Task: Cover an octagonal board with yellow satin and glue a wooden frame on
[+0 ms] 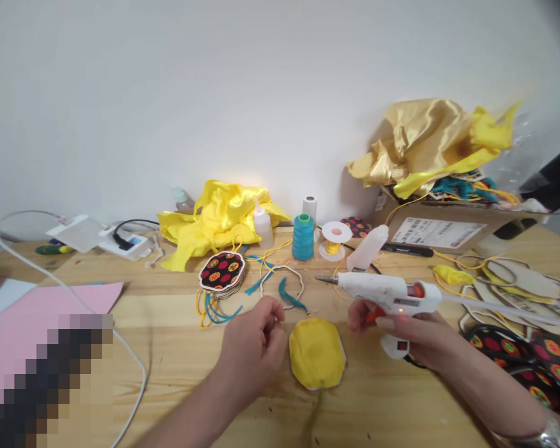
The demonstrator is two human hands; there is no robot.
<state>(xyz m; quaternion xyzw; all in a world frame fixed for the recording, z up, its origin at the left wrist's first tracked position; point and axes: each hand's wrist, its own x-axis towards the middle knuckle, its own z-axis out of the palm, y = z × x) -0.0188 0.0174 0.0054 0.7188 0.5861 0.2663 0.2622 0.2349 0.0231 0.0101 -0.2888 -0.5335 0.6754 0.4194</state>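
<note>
A white hot glue gun (382,292) with a lit orange light is gripped in my right hand (415,336). Its nozzle points left, and a clear glue stick (490,309) sticks out of the back. My left hand (256,342) is closed, with curled fingers; what they hold, if anything, is hidden. Between my hands lies a yellow fabric-covered piece (317,354) with a scalloped pale edge, a teal tassel (287,294) above it and a cord below. Just beyond my left hand rests a white scalloped frame (280,270).
A patterned black ornament (221,272), teal thread cone (303,238), yellow thread spool (335,239) and yellow cloth (214,218) stand behind. To the right are a cardboard box (429,218) topped with gold satin, loose frames and patterned fabric (557,358). A white cable (140,373) crosses the left side.
</note>
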